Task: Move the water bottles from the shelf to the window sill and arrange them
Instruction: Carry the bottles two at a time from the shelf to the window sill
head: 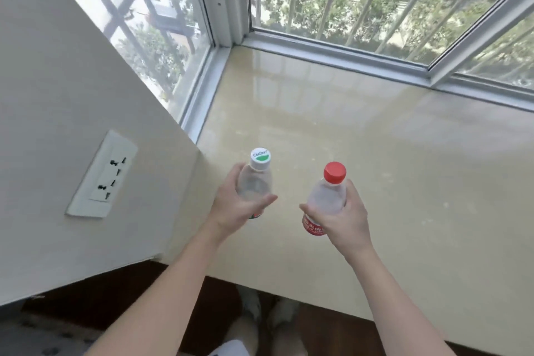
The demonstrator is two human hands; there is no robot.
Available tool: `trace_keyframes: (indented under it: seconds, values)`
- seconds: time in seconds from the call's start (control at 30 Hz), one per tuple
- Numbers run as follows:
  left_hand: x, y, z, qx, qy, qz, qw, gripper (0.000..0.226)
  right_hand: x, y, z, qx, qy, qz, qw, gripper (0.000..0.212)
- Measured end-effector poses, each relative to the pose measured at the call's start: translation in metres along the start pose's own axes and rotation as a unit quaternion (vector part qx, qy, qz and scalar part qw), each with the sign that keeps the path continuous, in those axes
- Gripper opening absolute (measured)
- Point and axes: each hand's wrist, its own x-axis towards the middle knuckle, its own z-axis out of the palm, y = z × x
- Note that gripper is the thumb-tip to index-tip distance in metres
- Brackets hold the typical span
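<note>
My left hand (235, 205) grips a clear water bottle with a white and green cap (257, 179) around its body. My right hand (336, 218) grips a second clear bottle with a red cap and red label (328, 196). Both bottles stand upright, side by side, over the near left part of the beige window sill (390, 153). My fingers hide their lower halves, so I cannot tell whether they touch the sill.
A cream wall with a white socket plate (102, 176) borders the sill on the left. Window frames with outside bars (332, 46) close off the sill's far and left sides. The sill's front edge (318, 302) runs above dark wood floor and my feet.
</note>
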Motion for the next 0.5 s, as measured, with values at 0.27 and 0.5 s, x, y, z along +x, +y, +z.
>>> trace_keyframes:
  seconds: [0.27,0.5]
  values:
    - [0.081,-0.053,0.012,0.071,-0.008,0.027,0.997,0.068,0.082,0.052,0.032,-0.002,0.029,-0.033,0.999,0.062]
    - [0.123,-0.070,0.016,0.105,0.003,0.064,0.992,0.064,0.120,0.063,0.049,-0.002,0.033,-0.078,0.996,0.061]
